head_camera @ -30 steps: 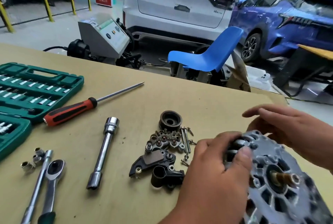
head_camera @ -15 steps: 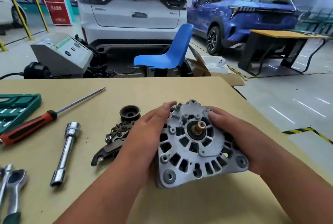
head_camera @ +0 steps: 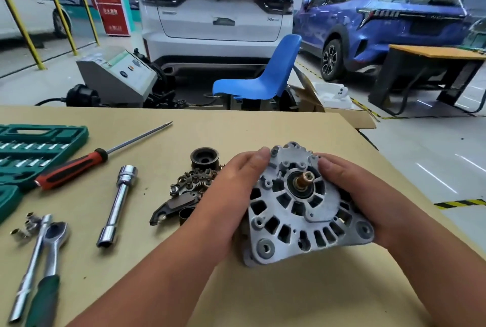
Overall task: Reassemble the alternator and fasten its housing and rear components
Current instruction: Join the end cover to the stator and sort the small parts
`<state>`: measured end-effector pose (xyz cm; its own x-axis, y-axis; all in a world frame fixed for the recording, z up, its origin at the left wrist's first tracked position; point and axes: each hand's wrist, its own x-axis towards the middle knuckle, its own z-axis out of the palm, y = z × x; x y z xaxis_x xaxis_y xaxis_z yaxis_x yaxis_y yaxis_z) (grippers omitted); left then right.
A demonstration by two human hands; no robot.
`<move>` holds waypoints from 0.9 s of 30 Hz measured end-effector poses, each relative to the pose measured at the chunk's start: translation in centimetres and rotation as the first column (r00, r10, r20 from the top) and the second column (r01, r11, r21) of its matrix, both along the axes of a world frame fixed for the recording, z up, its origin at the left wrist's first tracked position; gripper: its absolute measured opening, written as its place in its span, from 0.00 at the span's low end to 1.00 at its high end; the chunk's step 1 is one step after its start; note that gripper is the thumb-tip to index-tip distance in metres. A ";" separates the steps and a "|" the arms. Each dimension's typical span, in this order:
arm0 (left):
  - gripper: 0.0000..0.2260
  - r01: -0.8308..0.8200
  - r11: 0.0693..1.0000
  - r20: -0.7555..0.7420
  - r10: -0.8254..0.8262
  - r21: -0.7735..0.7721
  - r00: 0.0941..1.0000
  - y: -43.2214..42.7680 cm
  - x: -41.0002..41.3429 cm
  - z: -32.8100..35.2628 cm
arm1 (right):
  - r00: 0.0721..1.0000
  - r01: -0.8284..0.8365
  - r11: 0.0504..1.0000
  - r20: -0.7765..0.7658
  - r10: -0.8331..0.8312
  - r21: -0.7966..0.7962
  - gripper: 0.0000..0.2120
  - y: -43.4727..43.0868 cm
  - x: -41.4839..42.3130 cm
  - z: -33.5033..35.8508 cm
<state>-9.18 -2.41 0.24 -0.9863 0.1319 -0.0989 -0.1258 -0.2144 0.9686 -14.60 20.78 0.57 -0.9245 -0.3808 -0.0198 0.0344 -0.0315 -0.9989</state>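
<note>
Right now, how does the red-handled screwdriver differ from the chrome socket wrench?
The screwdriver has a red-black handle and thin pointed shaft; the socket wrench is all chrome, thick, hollow-ended. The screwdriver slants right; the socket wrench points almost straight away. Both lie flat on the table.

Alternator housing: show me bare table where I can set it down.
Bare table: near you, below the alternator; and far, beyond the screwdriver and pulley to the back edge. Crowded: left of the left hand, with loose parts, tube wrench, ratchets, socket case.
</note>
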 end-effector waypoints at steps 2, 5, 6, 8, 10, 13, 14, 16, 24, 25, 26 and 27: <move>0.24 -0.005 0.999 -0.017 0.004 -0.038 1.000 0.1 0.2 0.0 | 1.000 -0.004 1.000 0.009 0.004 0.012 0.16 0.0 -0.3 0.2; 0.26 -0.026 0.997 -0.030 0.024 -0.076 0.999 0.5 0.4 -0.1 | 0.996 -0.066 0.998 0.059 0.066 -0.001 0.18 1.0 -0.4 0.2; 0.28 -0.020 0.996 -0.029 0.018 -0.091 0.999 0.9 0.5 0.1 | 0.993 -0.103 0.995 0.064 0.104 -0.017 0.18 1.4 -0.4 0.3; 0.33 -0.014 0.993 -0.005 0.014 -0.113 1.000 0.8 0.4 0.2 | 0.990 -0.114 0.994 0.078 0.114 -0.004 0.20 1.2 -0.4 0.5; 0.36 -0.011 0.993 0.035 0.015 -0.118 0.999 0.7 0.2 0.2 | 0.996 -0.030 0.998 0.082 0.025 0.061 0.24 0.1 -0.8 1.1; 0.36 -0.012 0.996 0.071 0.018 -0.087 0.997 0.8 0.1 0.0 | 0.997 -0.065 0.979 0.058 0.055 0.193 0.19 -1.2 -0.4 1.4; 0.35 -0.015 0.997 0.073 0.020 -0.072 0.997 0.9 0.1 0.0 | 0.997 -0.081 0.960 0.018 0.079 0.270 0.13 -1.1 0.0 1.3; 0.33 -0.022 0.999 0.064 0.025 -0.038 0.998 1.0 0.2 -0.2 | 1.000 -0.026 0.940 0.024 0.019 0.341 0.17 -0.5 0.4 1.4; 0.26 0.024 0.996 -0.166 -0.039 -0.089 0.985 0.4 0.3 0.0 | 0.997 0.068 0.996 0.036 -0.066 -0.057 0.20 -0.3 4.1 2.3; 0.26 0.034 0.993 -0.203 -0.057 -0.117 0.978 0.3 0.5 0.2 | 1.000 0.021 0.998 0.011 -0.020 -0.054 0.22 0.0 4.7 2.2; 0.27 0.044 0.988 -0.238 -0.079 -0.148 0.968 0.1 0.5 0.3 | 1.000 0.001 0.999 -0.011 -0.002 -0.040 0.22 0.4 5.1 2.2; 0.27 0.063 0.983 -0.273 -0.110 -0.175 0.956 0.0 0.6 0.3 | 1.000 0.004 1.000 -0.026 -0.004 -0.021 0.26 0.9 5.6 2.1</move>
<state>-8.61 -2.41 0.51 -0.9628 0.2229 0.1530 0.1451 -0.0512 0.9881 -8.98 21.71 2.64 -0.9260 -0.3772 0.0124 0.0080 -0.0525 -0.9986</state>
